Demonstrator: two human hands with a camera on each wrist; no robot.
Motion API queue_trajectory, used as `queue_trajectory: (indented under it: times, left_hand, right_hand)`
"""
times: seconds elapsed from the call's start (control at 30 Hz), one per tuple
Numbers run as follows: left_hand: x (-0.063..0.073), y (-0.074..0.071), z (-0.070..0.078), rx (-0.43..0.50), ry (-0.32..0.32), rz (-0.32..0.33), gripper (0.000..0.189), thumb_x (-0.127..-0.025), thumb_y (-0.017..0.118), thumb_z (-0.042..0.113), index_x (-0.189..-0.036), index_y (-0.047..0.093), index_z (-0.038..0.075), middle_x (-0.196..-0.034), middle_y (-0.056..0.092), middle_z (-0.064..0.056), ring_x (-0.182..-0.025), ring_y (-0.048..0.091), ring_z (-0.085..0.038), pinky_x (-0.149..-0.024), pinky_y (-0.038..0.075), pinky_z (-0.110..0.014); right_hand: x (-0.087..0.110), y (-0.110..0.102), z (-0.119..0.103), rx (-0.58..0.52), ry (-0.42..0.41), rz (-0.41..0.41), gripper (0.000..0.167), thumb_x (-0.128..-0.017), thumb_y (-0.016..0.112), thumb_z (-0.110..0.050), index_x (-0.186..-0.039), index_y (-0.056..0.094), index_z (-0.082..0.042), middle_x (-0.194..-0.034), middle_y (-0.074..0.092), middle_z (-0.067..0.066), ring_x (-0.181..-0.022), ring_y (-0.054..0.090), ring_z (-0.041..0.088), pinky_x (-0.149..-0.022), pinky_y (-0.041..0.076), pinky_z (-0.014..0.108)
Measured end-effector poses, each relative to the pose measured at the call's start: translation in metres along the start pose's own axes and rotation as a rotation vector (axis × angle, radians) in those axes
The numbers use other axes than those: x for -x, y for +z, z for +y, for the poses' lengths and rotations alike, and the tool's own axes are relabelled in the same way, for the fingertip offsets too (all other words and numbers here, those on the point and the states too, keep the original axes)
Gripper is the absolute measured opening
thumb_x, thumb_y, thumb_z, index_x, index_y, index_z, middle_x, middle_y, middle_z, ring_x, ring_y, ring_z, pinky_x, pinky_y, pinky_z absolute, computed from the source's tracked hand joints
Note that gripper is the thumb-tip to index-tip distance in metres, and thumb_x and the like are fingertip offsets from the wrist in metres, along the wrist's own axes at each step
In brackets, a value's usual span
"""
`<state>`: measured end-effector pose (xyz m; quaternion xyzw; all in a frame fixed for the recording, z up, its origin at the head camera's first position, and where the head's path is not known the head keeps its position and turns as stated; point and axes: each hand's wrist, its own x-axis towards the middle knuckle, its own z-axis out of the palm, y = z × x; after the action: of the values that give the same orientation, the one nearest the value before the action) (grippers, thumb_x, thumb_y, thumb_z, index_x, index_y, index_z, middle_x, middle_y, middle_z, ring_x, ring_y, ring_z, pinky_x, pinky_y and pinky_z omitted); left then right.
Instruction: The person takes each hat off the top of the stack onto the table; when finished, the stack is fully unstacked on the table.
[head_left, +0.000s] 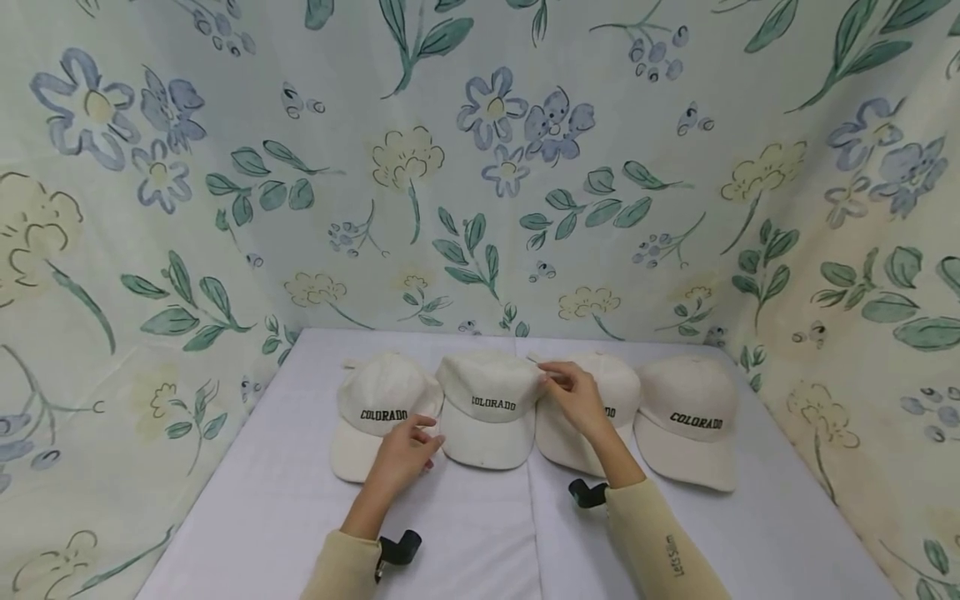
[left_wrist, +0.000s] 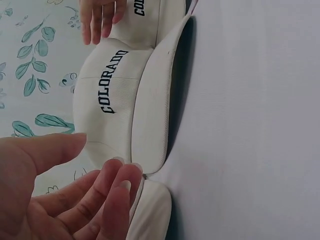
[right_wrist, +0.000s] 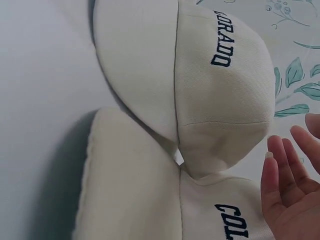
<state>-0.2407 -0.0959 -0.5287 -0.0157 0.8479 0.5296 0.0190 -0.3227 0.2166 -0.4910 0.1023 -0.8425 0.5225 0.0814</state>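
Observation:
Several cream baseball caps lettered COLORADO sit side by side in a row, brims toward me. My left hand point(head_left: 407, 452) is between the leftmost cap point(head_left: 375, 387) and the second cap point(head_left: 483, 387). In the left wrist view its thumb and fingers point(left_wrist: 112, 180) are apart, beside the second cap's lower side, with nothing between them. My right hand point(head_left: 577, 398) is over the third cap point(head_left: 566, 446), fingertips right at the second cap's upper right side. The right wrist view shows that hand point(right_wrist: 295, 200) with loosely bent fingers, holding nothing, beside the second cap's crown point(right_wrist: 225, 95).
The rightmost cap point(head_left: 690, 400) stands at the end of the row, against the third. All rest on a white cloth-covered table point(head_left: 465, 533) with a seam down its middle. A floral curtain point(head_left: 480, 250) hangs behind and at both sides.

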Motion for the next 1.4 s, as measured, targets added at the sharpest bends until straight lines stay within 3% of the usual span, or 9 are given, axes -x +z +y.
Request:
queue_trajectory:
  times: [0.23,0.47,0.7,1.0,1.4]
  left_hand:
    - [0.009,-0.016,0.002,-0.006,0.034,0.052,0.036,-0.095,0.074,0.021,-0.126,0.065,0.005,-0.086,0.068,-0.002,-0.062,0.068,-0.019,-0.057,0.053,-0.032]
    - [0.014,-0.034,0.002,-0.034,0.031,0.112,0.036,-0.095,0.074,0.021,-0.127,0.066,0.007,-0.087,0.071,-0.001,-0.061,0.067,-0.018,-0.059,0.049,-0.033]
    - [0.019,-0.055,0.000,-0.044,0.014,0.172,0.035,-0.094,0.075,0.022,-0.126,0.067,0.011,-0.087,0.071,0.000,-0.063,0.068,-0.019,-0.058,0.048,-0.032]
    - [0.033,-0.077,-0.020,-0.048,-0.050,0.246,0.036,-0.094,0.075,0.022,-0.126,0.067,0.010,-0.086,0.070,-0.001,-0.063,0.068,-0.021,-0.056,0.048,-0.032]
    - [0.056,-0.101,-0.049,-0.080,-0.165,0.334,0.039,-0.094,0.074,0.025,-0.128,0.064,0.007,-0.088,0.069,-0.004,-0.064,0.066,-0.020,-0.056,0.046,-0.032]
  right_hand:
    - [-0.005,0.003,-0.014,-0.017,-0.017,0.032,0.028,-0.102,0.066,-0.025,-0.126,0.070,-0.012,-0.130,0.063,0.011,-0.114,0.064,0.033,-0.093,0.054,0.050]
    - [-0.017,0.013,-0.030,-0.054,-0.051,0.006,0.030,-0.102,0.066,-0.030,-0.126,0.070,-0.012,-0.131,0.064,0.009,-0.115,0.063,0.029,-0.098,0.052,0.049]
    - [-0.027,0.031,-0.042,-0.087,-0.067,-0.040,0.032,-0.103,0.065,-0.019,-0.131,0.066,-0.005,-0.136,0.060,0.016,-0.120,0.061,0.034,-0.103,0.049,0.050]
    - [-0.031,0.057,-0.052,-0.130,-0.067,-0.094,0.031,-0.101,0.067,-0.019,-0.130,0.066,-0.006,-0.135,0.062,0.011,-0.120,0.062,0.031,-0.103,0.050,0.046]
    - [-0.031,0.100,-0.062,-0.197,-0.162,-0.190,0.034,-0.101,0.067,-0.018,-0.132,0.063,-0.004,-0.133,0.064,0.013,-0.119,0.064,0.029,-0.101,0.052,0.041]
